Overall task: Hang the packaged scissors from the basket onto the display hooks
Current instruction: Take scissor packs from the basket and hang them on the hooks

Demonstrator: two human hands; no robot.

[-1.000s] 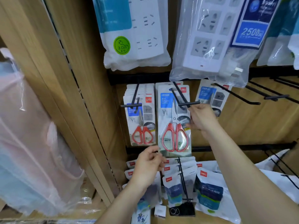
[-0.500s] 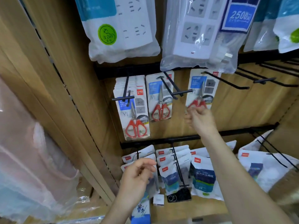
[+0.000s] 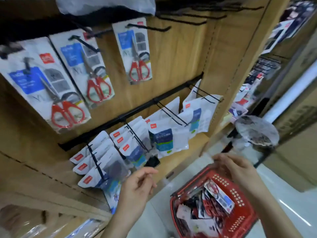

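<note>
Left hand: level with the lower shelf edge, fingers loosely curled, nothing in it. Released.

Right hand: over the far rim of the basket, fingers relaxed and spread. Motion blur here, but no pack shows in it, so I read it as empty.

Key relation: the packaged scissors lie in the basket, just below and a little nearer than the right hand, and down and to the right of the left hand. The top pack lies face up with red handles and a blue label. Its long axis runs diagonally, from the basket's far left toward its near right. The right hand is clearly nearer. Judgement: it would take the pack, which must then be turned upright so its hang-hole end leads.

Basket contents: a loose, overlapping heap of carded packs. More red handles show beneath the top one. The count cannot be read because of blur.

Display hooks: up and to the left of both hands, well apart from the basket. Three hooks in the row carry hung scissor packs, and the leftmost looks stacked several deep. Bare hooks lie to the right of these.

The rail below carries white pouches, which are not part of the task.
</note>
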